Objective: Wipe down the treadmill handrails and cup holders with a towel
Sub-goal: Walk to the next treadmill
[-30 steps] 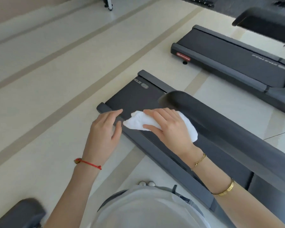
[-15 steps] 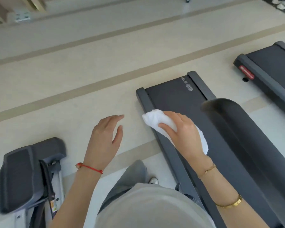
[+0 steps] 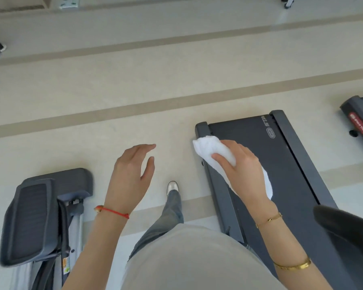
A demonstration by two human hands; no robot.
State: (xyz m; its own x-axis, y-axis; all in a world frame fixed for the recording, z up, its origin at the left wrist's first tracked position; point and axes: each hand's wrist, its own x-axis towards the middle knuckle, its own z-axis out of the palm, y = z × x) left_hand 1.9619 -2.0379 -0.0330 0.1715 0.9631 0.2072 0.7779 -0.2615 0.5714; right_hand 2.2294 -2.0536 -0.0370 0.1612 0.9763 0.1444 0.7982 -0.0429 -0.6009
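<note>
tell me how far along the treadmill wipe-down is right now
Done: nothing can be confirmed; no surface looks visibly wiped. In hand: the right hand holds the white towel in its grip, in the air above the treadmill deck, while the left hand hangs open and empty. Left: the dark handrail at lower right is untouched now, and no cup holders are in view.

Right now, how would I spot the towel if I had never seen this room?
Find the dark treadmill lying on the pale floor, right of the person's legs. Above its near left corner the right hand grips a bunched towel. It is the only white, soft thing there; everything beside it is dark and hard.
</note>
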